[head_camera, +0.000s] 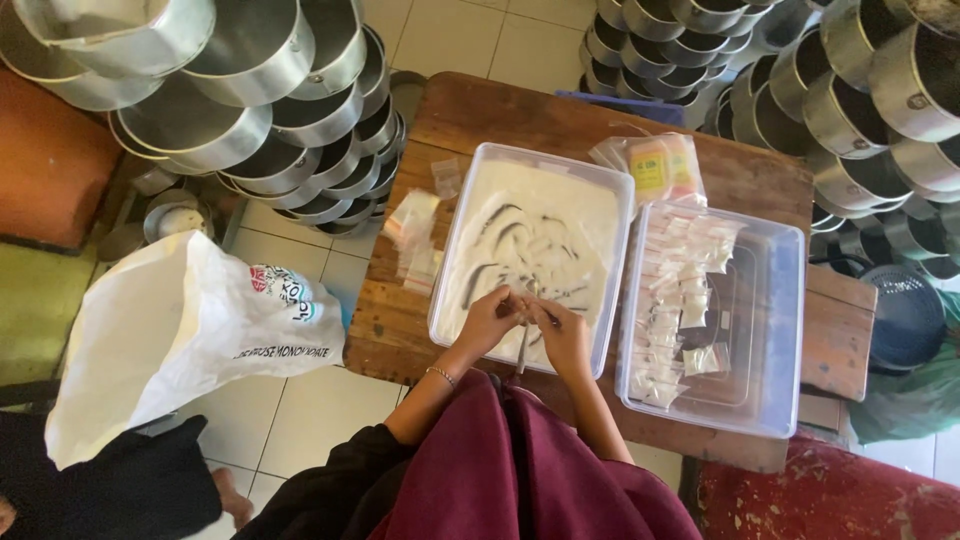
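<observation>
Two hands meet over a clear tub (455, 250) of white powder on a wooden table (500, 110). The left hand (487, 322) and right hand (565, 335) are drawn close together, fingers curled inward, pinching something small between them; it is too small to make out, though a thin spoon-like handle (523, 350) hangs down between the hands over the tub's near rim. Dark streaks show where the powder has been scraped thin.

Just right of this tub sits a second clear tub (780, 330), holding rows of small filled packets (675, 300) along its left side. Behind the two tubs lies a bag of yellow and pink packets (660, 165). Loose empty sachets (412, 235) lie on the table left of the powder tub. A big white sack (170, 330) stands open on the tiled floor at the left. Stacks of metal pans (250, 100) rise at the upper left and upper right.
</observation>
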